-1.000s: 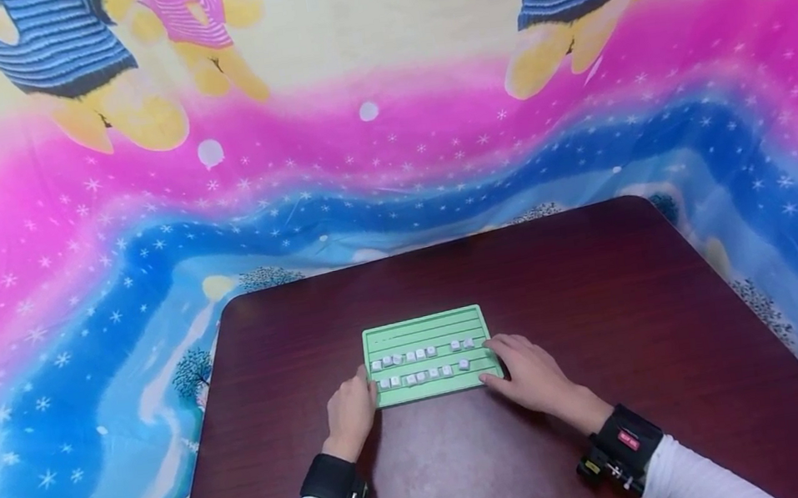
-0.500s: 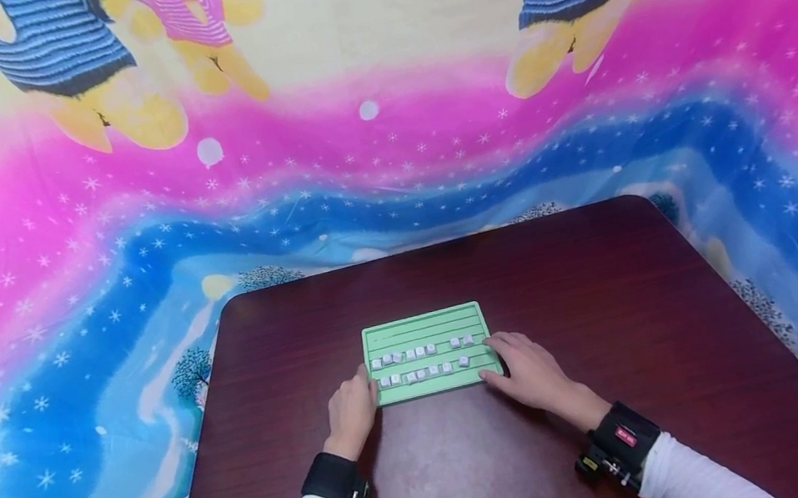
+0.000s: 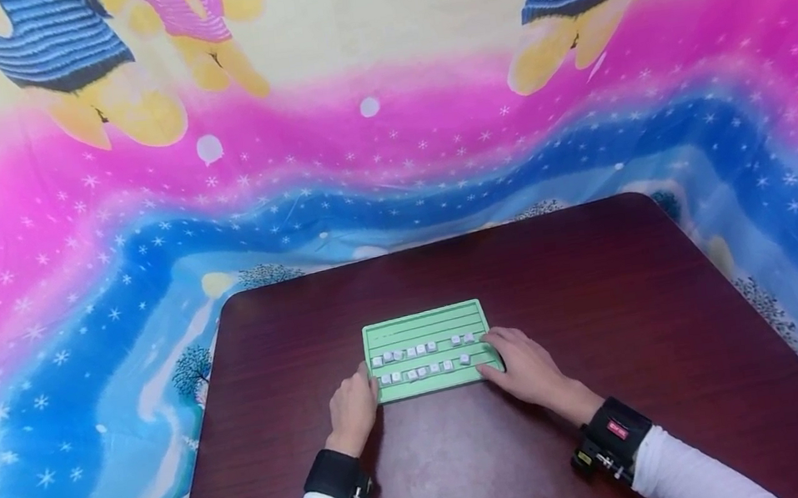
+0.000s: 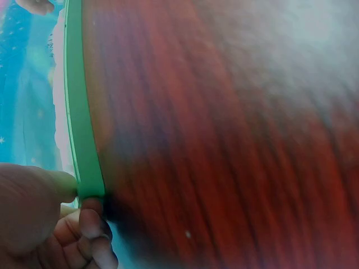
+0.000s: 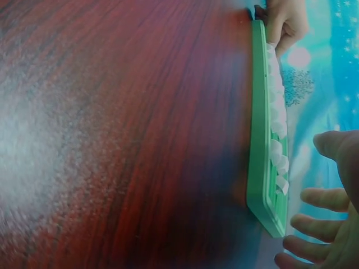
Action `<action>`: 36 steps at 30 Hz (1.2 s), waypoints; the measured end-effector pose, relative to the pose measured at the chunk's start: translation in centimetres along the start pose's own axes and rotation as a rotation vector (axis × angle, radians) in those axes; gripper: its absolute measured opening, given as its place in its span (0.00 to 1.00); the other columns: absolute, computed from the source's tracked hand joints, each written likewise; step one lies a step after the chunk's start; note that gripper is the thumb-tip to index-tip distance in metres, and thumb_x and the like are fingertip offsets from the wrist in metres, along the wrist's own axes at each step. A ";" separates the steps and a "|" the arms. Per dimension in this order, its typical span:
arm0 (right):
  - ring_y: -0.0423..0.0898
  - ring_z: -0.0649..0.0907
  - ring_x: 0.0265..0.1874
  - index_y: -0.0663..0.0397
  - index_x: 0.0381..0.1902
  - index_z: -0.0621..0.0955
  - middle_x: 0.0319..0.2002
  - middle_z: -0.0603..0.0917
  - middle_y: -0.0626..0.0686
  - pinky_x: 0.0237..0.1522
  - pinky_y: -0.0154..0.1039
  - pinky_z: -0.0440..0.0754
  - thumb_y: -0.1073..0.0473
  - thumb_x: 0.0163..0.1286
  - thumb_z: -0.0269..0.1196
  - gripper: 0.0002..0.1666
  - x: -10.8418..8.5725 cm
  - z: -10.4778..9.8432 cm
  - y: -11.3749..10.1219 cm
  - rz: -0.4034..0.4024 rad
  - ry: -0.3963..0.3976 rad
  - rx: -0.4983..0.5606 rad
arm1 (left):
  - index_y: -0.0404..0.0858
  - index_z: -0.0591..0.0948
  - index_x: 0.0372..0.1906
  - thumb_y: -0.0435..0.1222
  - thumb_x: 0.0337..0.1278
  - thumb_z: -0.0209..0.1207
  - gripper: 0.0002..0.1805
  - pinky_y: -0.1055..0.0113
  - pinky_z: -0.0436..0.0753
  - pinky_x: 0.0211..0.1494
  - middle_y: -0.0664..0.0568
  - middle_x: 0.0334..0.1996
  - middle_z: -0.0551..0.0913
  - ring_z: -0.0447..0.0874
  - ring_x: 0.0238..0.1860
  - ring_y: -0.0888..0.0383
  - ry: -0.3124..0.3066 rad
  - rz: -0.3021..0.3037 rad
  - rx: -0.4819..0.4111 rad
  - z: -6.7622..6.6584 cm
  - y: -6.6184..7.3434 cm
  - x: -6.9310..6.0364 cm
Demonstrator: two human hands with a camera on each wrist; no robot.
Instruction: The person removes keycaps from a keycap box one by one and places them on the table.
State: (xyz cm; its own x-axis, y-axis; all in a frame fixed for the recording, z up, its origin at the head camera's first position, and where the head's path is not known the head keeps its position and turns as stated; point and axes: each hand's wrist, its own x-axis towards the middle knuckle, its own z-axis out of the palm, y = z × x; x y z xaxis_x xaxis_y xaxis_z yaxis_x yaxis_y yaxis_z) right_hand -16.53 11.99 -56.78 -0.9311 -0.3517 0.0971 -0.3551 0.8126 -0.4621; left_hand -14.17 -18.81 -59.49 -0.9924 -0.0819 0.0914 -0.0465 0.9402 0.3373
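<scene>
Tray point(image 3: 430, 359) around the middle of the glossy red-brown table point(image 3: 561, 270); left hand point(image 3: 353, 407) pinching its left end, right hand point(image 3: 528, 364), fingers spread, at the other; snowflake-printed cloth point(image 3: 420, 124) behind.

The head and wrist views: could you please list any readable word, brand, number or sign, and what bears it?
No text is readable.
White cubes on green tray: any markings too small.
Faint dark marks on the tray: too small.
Red label on right wrist's black strap: pale marks, blurred.
Yellow label beside the strap: too small.
</scene>
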 end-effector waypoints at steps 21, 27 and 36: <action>0.49 0.84 0.44 0.53 0.51 0.86 0.45 0.88 0.51 0.47 0.46 0.81 0.50 0.62 0.72 0.21 1.9 2.5 -0.8 -0.119 0.075 -0.093 | 0.34 0.81 0.58 0.39 0.68 0.60 0.19 0.58 0.72 0.19 0.39 0.29 0.87 0.81 0.20 0.47 -0.008 -0.041 0.005 -0.2 0.2 -0.1; 0.50 0.85 0.46 0.54 0.50 0.86 0.44 0.88 0.52 0.52 0.49 0.81 0.51 0.62 0.72 0.21 1.9 2.6 -0.9 -0.140 0.086 -0.101 | 0.34 0.81 0.58 0.39 0.68 0.60 0.19 0.57 0.74 0.20 0.38 0.30 0.88 0.83 0.21 0.46 0.002 -0.041 0.018 0.0 0.2 -0.1; 0.50 0.85 0.46 0.52 0.51 0.86 0.46 0.88 0.52 0.51 0.50 0.81 0.54 0.63 0.71 0.20 2.0 3.2 -1.0 -0.136 0.067 -0.142 | 0.34 0.81 0.59 0.37 0.68 0.59 0.19 0.59 0.69 0.18 0.39 0.23 0.84 0.76 0.16 0.49 0.004 -0.029 0.011 -0.3 0.4 -0.1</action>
State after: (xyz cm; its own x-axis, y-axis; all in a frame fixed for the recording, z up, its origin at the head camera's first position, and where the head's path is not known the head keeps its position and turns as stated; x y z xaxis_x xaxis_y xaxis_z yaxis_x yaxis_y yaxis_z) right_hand -17.79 9.02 -58.91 -0.8755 -0.4348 0.2108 -0.4818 0.8187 -0.3125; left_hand -14.01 -18.51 -59.09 -0.9902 -0.1108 0.0855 -0.0768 0.9410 0.3297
